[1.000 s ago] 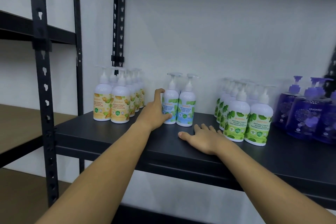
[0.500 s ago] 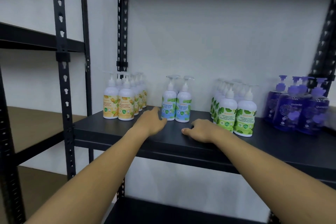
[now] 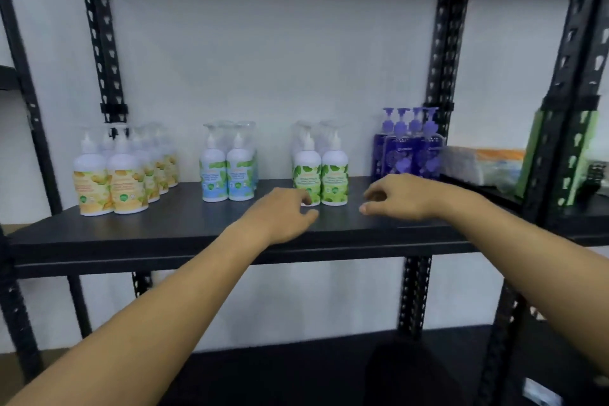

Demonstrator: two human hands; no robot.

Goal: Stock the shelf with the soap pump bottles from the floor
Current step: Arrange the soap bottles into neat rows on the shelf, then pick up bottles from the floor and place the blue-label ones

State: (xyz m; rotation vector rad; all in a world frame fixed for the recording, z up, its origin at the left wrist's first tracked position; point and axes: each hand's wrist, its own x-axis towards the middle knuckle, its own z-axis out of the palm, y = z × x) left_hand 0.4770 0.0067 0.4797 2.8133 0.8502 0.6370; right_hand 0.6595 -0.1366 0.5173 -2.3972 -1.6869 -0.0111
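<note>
Four groups of soap pump bottles stand in rows on the black shelf [image 3: 184,224]: yellow-labelled ones [image 3: 108,184] at the left, blue-labelled ones [image 3: 227,178], green-labelled ones [image 3: 321,180] and purple ones [image 3: 407,148] at the right. My left hand [image 3: 280,214] hovers over the shelf's front, just before the green bottles, fingers loosely curled and holding nothing. My right hand [image 3: 402,196] hangs above the shelf to the right of the green bottles, fingers loosely curled, also holding nothing.
Black perforated uprights [image 3: 445,53] frame the shelf bay against a white wall. A neighbouring bay at the right holds packaged goods [image 3: 484,165] and a green item [image 3: 527,155]. A lower black shelf [image 3: 296,369] lies below. Bare shelf surface lies between the bottle groups.
The view has pulled back and shifted right. Both hands have lifted off the shelf and drawn back from the blue bottles, now in front of the green ones.
</note>
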